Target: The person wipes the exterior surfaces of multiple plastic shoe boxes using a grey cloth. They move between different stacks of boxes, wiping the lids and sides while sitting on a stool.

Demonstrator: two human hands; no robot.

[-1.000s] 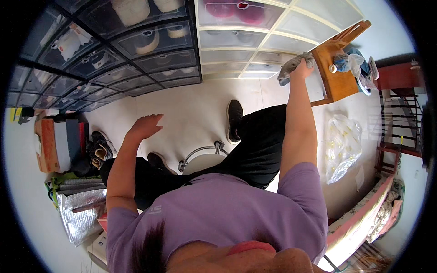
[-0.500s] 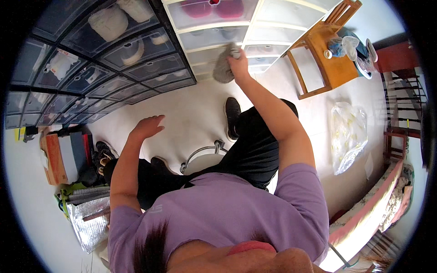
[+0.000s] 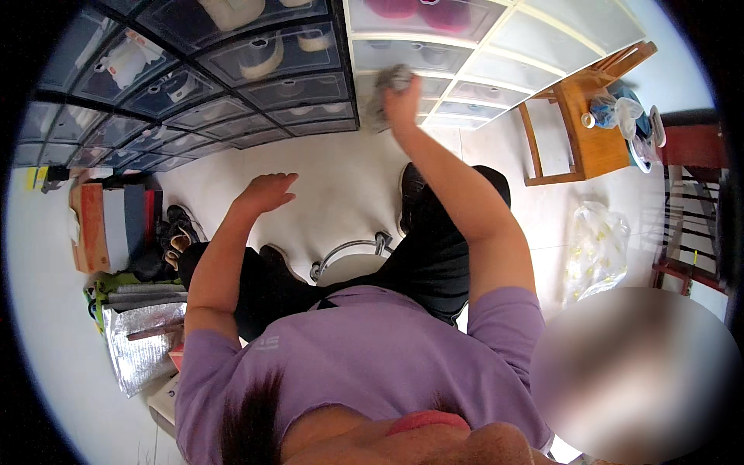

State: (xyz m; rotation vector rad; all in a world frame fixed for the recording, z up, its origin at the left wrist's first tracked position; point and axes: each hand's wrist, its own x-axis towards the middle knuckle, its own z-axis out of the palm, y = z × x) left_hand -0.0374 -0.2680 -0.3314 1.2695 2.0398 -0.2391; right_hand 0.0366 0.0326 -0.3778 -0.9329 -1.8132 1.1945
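Note:
My right hand (image 3: 401, 105) is closed around a grey cleaning cloth (image 3: 394, 78), whose lower part is smeared by motion. It holds the cloth up at the front of the white-framed clear shoe boxes (image 3: 411, 56), near their left edge. Whether the cloth presses on the box fronts is hard to tell. My left hand (image 3: 267, 192) hangs in the air over the floor, holding nothing, with its fingers partly stretched out. Beside the white stack, to the left, stands a stack of black-framed clear shoe boxes (image 3: 298, 89). Pale shoes show through several fronts.
Beneath me is a stool with a chrome ring (image 3: 341, 252). A wooden chair (image 3: 597, 143) carrying plastic bags stands at the right. A clear plastic bag (image 3: 597, 248) lies on the floor. Shoes (image 3: 182, 229), boxes (image 3: 91, 229) and a silver foil sheet (image 3: 143, 341) sit at the left.
The view has shifted, so the shoe boxes sit farther right in it. My right hand has moved a little with the cloth, now more bunched and blurred. My left hand stays raised and without an object.

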